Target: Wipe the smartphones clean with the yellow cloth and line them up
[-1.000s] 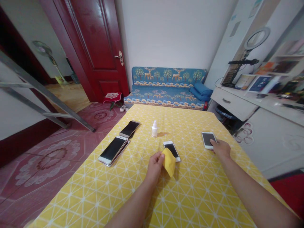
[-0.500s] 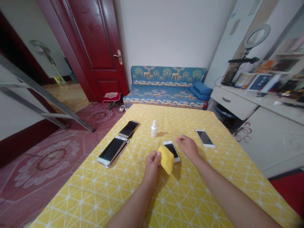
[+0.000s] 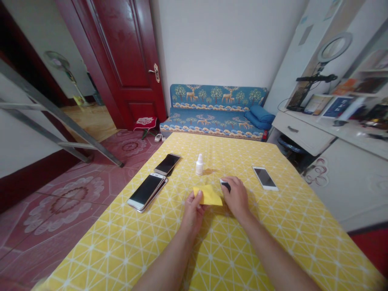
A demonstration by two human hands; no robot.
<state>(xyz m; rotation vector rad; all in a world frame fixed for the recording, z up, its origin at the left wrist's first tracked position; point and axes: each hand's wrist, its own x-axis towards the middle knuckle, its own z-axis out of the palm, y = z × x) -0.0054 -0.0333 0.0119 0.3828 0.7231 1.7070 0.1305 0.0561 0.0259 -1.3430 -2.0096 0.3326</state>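
My left hand pinches a small yellow cloth by its left edge, thumb on top, just above the table. To its right, my right hand is closed over a white phone with a dark screen. Only the phone's upper part shows; my fingers hide the rest. Beyond both hands a small white spray bottle stands upright. Another white phone lies face up off to the right.
At the left lie a stack of phones and a darker phone resting on another. A yellow patterned cloth covers the table. Past its far edge is a blue sofa; a white cabinet stands at right.
My right hand has come down and closed over the white phone. The yellow cloth, still in my left hand, has swung from hanging down to lying flatter. The view has shifted slightly.
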